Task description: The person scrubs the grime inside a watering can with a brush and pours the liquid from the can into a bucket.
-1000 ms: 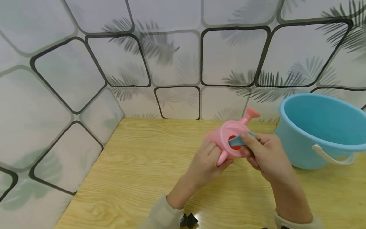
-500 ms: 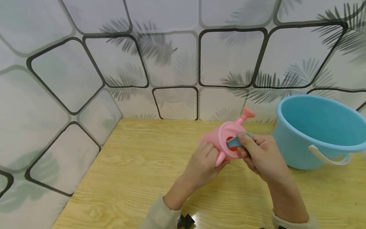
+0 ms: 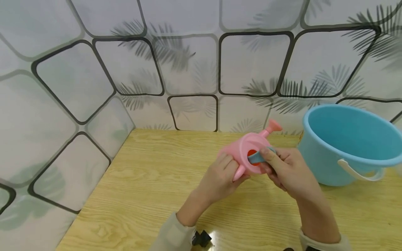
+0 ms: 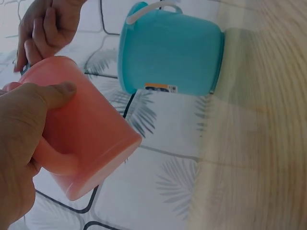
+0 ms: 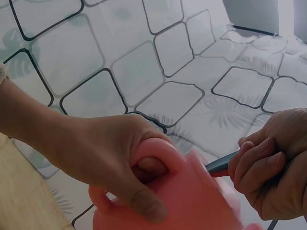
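A pink toy watering can [image 3: 233, 150] is held tilted above the table, its round opening facing the head camera and red showing inside. My left hand [image 3: 220, 176] grips its handle; in the left wrist view the thumb lies along the pink wall [image 4: 91, 129]. Between the thumb and curled fingers of my right hand [image 3: 290, 172] is a narrow, flat blue-grey piece [image 3: 255, 158]. One end of it reaches into the can's opening; the hand covers much of the rest, so its kind is unclear. The right wrist view shows the same grey strip [image 5: 221, 164] at the rim.
A light blue bucket [image 3: 333, 157] with a white handle [image 3: 358, 172] stands right of the hands, near the wall. Patterned wall covering [image 3: 194, 111] rises behind and left of the wood-grain table [image 3: 150, 177]. A small black object [image 3: 201, 238] shows by the left sleeve.
The head view has shifted slightly, moving the scene a little left. The can's handle and left hand have moved slightly left; both grips stay the same.
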{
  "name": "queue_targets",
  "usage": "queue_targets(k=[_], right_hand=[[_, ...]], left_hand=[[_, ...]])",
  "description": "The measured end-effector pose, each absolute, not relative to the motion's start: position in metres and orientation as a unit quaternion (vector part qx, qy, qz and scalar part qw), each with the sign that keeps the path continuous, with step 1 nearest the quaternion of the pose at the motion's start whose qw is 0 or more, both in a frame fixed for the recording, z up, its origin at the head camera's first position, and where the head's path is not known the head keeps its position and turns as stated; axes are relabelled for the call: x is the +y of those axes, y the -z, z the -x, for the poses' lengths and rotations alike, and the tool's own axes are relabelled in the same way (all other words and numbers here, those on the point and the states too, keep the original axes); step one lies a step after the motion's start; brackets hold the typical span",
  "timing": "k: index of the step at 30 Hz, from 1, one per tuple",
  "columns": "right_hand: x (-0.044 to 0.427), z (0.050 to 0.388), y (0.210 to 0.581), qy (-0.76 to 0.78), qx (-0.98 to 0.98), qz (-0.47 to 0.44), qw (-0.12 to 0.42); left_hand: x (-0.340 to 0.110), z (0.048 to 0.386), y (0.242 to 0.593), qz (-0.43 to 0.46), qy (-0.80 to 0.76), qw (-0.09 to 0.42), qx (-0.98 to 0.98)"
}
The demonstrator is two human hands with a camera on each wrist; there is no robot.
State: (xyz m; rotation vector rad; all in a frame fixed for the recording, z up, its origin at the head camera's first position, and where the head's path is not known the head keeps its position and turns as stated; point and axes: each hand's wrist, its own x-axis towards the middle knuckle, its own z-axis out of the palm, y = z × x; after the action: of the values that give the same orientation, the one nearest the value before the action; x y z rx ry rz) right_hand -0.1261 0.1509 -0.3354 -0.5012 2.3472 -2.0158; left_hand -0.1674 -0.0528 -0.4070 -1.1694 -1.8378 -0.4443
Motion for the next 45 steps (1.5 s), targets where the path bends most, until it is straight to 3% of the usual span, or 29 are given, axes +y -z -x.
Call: queue_targets(k=[6, 13, 20, 27, 34, 45], right_hand=[[0.158, 0.121, 0.334, 0.674, 0.719, 0.167, -0.018], [0.143, 0.124, 0.335, 0.678, 0.716, 0.168, 0.005], [0.150, 0.117, 0.331, 0.714, 0.677, 0.177, -0.030], [0.141, 0.121, 0.333, 0.698, 0.693, 0.181, -0.002], [0.148, 0.115, 0.329, 0.728, 0.661, 0.180, -0.030], [0.142, 0.115, 0.330, 0.702, 0.691, 0.172, -0.030]], left_hand=[[-0.059, 0.173, 0.408, 0.466, 0.165, 0.441, -0.749], [-0.057, 0.170, 0.404, 0.467, 0.167, 0.453, -0.741], [-0.059, 0.169, 0.399, 0.458, 0.176, 0.455, -0.743], [-0.056, 0.167, 0.397, 0.463, 0.171, 0.468, -0.733], [-0.059, 0.170, 0.402, 0.455, 0.182, 0.456, -0.743], [-0.057, 0.168, 0.400, 0.465, 0.162, 0.464, -0.736]])
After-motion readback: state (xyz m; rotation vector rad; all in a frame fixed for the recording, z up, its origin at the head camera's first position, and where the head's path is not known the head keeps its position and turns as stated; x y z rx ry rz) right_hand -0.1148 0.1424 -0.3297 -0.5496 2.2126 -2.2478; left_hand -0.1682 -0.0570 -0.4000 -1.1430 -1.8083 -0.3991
